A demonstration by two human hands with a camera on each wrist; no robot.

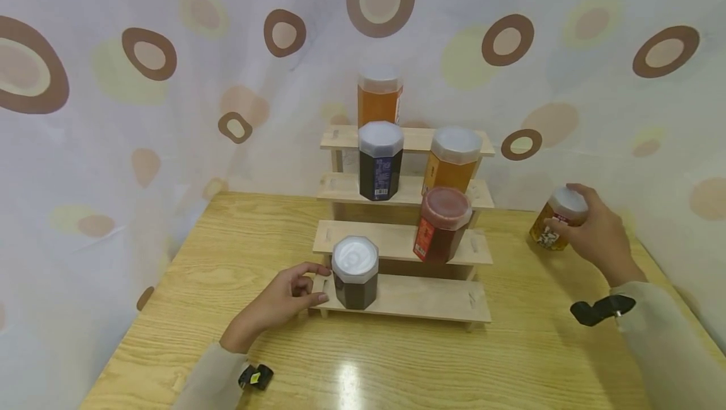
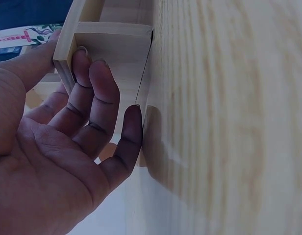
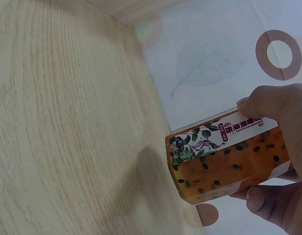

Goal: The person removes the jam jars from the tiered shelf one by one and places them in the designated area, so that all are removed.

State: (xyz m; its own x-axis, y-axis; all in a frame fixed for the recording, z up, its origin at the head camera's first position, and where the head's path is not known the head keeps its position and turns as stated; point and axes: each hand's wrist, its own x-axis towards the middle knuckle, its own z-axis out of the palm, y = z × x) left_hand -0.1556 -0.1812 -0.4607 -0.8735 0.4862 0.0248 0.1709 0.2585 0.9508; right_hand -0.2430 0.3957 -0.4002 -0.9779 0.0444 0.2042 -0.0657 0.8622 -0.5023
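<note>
My right hand [image 1: 604,237] grips a jar of orange preserve with dark seeds [image 1: 550,224] near its white lid, at the right of the table. Tilted, the jar [image 3: 224,156] shows its patterned label in the right wrist view. At the left end of a stepped wooden rack [image 1: 425,296], my left hand [image 1: 283,296] holds the lowest board, fingers [image 2: 104,93] curled at its edge. Beside that hand stands a dark jar with a white lid [image 1: 355,274] on the lowest step.
Higher up the rack stand a red-lidded jar [image 1: 442,224], a dark jar with a purple label [image 1: 380,161], an amber jar [image 1: 452,161] and an orange jar [image 1: 379,98]. A patterned wall covering [image 1: 227,51] rises behind the wooden table [image 1: 255,227].
</note>
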